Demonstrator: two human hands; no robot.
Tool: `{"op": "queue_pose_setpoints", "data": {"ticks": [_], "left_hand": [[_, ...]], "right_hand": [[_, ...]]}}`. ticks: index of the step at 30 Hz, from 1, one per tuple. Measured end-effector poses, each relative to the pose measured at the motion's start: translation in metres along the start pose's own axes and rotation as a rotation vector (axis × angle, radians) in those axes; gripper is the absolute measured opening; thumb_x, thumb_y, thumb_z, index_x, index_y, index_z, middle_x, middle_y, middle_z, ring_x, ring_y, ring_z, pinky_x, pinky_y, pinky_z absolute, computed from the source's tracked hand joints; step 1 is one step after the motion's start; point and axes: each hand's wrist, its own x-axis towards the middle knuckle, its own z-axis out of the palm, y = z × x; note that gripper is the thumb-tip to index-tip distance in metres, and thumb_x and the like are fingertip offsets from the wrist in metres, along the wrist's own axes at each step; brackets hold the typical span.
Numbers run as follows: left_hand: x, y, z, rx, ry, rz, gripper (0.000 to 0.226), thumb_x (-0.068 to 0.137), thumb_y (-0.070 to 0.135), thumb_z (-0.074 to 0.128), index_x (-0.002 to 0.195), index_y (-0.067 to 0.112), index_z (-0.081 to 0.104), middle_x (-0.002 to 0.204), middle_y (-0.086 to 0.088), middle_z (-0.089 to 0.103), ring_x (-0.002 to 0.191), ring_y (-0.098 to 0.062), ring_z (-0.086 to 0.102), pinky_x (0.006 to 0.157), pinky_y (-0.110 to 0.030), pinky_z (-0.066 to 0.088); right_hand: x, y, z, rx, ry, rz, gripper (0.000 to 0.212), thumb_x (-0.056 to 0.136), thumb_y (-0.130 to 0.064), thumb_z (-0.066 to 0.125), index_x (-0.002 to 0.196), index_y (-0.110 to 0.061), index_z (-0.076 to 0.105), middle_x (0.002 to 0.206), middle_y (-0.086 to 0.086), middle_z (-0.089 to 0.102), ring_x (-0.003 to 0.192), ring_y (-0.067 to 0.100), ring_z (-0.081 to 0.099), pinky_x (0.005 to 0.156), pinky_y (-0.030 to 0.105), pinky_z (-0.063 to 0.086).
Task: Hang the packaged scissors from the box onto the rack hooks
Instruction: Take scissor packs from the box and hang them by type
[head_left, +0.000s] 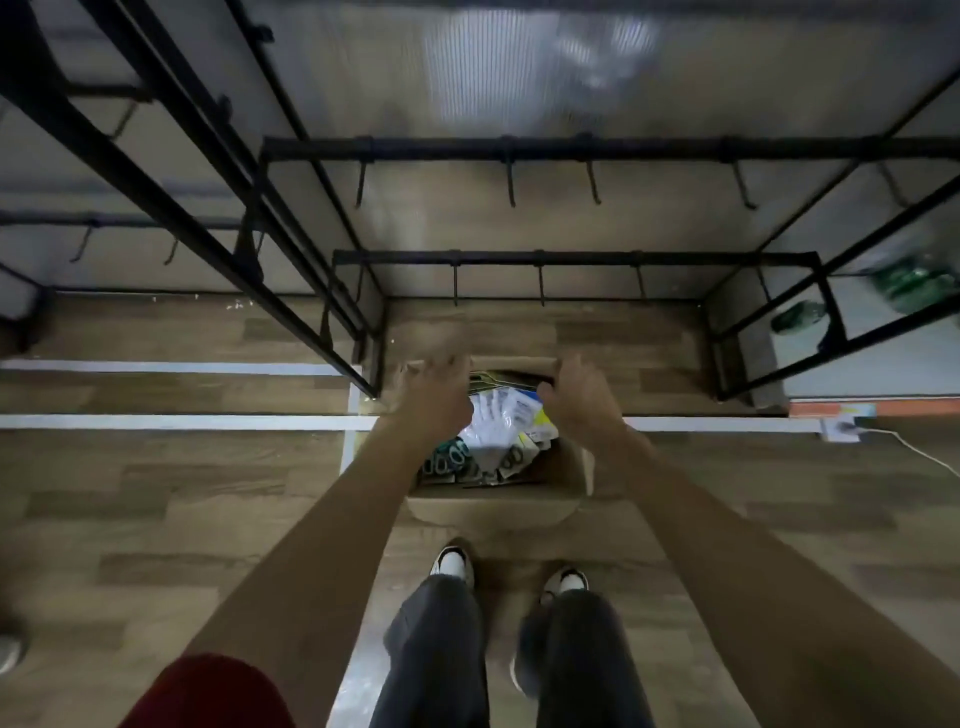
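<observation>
An open cardboard box (574, 470) stands on the floor in front of my feet, right below the black rack (519, 147). It holds several packaged scissors (498, 415), white packs on top and green handles (447, 461) at the left. My left hand (434, 397) reaches over the box's left flap with its fingers stretched out and blurred. My right hand (579, 397) is over the far right corner, fingers at the far flap and thumb pointing at the packs. Neither hand holds a pack. Bare hooks (511, 184) hang from the upper bar, with more hooks (540, 283) on the lower bar.
A second black rack (171, 156) runs along the left. White tape lines (171, 422) cross the wooden floor. At the right are a wall socket with a white cable (852, 430) and green items (911, 283) behind the rack frame. My shoes (454, 564) stand just behind the box.
</observation>
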Motion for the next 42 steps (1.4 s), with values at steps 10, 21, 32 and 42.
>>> {"op": "queue_pose_setpoints", "data": {"ticks": [10, 21, 32, 42], "left_hand": [[0.115, -0.077, 0.201, -0.047, -0.021, 0.003, 0.039, 0.091, 0.008, 0.057, 0.129, 0.004, 0.05, 0.131, -0.015, 0.05, 0.125, -0.035, 0.047, 0.102, -0.052, 0.043], [0.232, -0.184, 0.393, -0.238, -0.066, -0.372, 0.075, 0.091, 0.034, 0.073, 0.144, -0.002, 0.033, 0.145, -0.027, 0.039, 0.133, -0.042, 0.045, 0.109, -0.047, 0.041], [0.281, -0.193, 0.451, -0.579, 0.154, -0.462, 0.101, 0.08, 0.037, 0.084, 0.152, 0.011, 0.018, 0.151, -0.021, 0.032, 0.141, -0.041, 0.034, 0.114, -0.05, 0.035], [0.297, -0.164, 0.472, -0.815, 0.289, -0.213, 0.062, 0.081, 0.03, 0.082, 0.128, 0.037, 0.042, 0.125, -0.005, 0.045, 0.112, -0.015, 0.047, 0.094, -0.028, 0.04]], "right_hand": [[0.091, 0.081, 0.192, 0.074, -0.185, 0.045, 0.032, 0.095, -0.017, 0.053, 0.122, -0.002, 0.048, 0.128, 0.021, 0.054, 0.122, 0.039, 0.049, 0.099, 0.043, 0.041], [0.27, 0.247, 0.443, 0.228, -0.272, 0.044, 0.087, 0.071, -0.074, 0.054, 0.143, -0.026, 0.041, 0.129, 0.0, 0.062, 0.118, 0.021, 0.06, 0.097, 0.042, 0.052], [0.237, 0.229, 0.433, 0.306, 0.017, 0.26, 0.091, 0.084, -0.061, 0.066, 0.148, -0.011, 0.026, 0.15, 0.016, 0.033, 0.14, 0.034, 0.03, 0.11, 0.048, 0.03], [0.254, 0.198, 0.463, 0.571, -0.028, -0.072, 0.076, 0.08, -0.03, 0.079, 0.141, -0.025, 0.034, 0.133, 0.003, 0.05, 0.121, 0.021, 0.052, 0.097, 0.043, 0.05]]}}
